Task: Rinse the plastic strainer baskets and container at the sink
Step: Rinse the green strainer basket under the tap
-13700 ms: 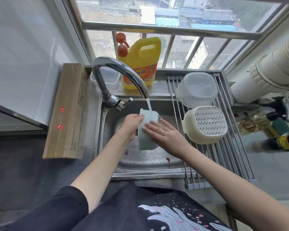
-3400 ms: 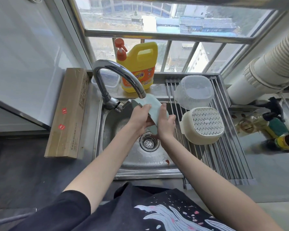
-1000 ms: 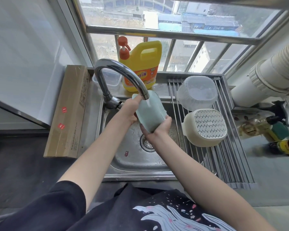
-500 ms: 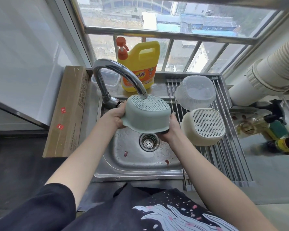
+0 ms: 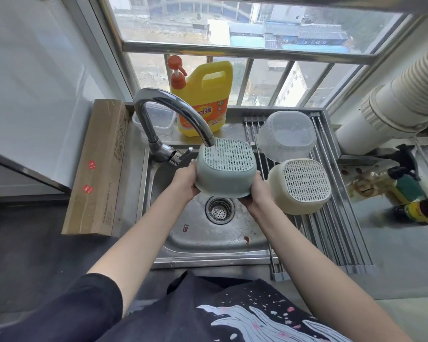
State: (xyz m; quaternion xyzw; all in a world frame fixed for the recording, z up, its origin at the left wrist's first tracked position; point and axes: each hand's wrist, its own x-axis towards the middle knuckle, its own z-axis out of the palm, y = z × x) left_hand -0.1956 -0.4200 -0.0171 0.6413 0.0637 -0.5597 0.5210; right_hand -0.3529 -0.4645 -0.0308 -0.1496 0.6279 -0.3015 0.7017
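I hold a pale green strainer basket point(image 5: 224, 169) upside down over the steel sink point(image 5: 208, 233), its perforated bottom right under the tap spout point(image 5: 176, 112). My left hand point(image 5: 184, 180) grips its left side and my right hand point(image 5: 256, 190) grips its right side. A cream strainer basket point(image 5: 299, 186) lies upside down on the drying rack point(image 5: 331, 230). Behind it a clear plastic container point(image 5: 286, 135) also rests upside down on the rack.
A yellow detergent jug point(image 5: 204, 99) with an orange pump stands on the ledge behind the tap, next to a small clear box point(image 5: 158, 119). A long cardboard box point(image 5: 98, 166) lies left of the sink. Bottles point(image 5: 405, 193) crowd the counter at right, under a white duct point(image 5: 400, 99).
The green basket went from tilted on its side under the tap to fully upside down and level. Both hands shifted to its opposite sides. The rack items stayed put.
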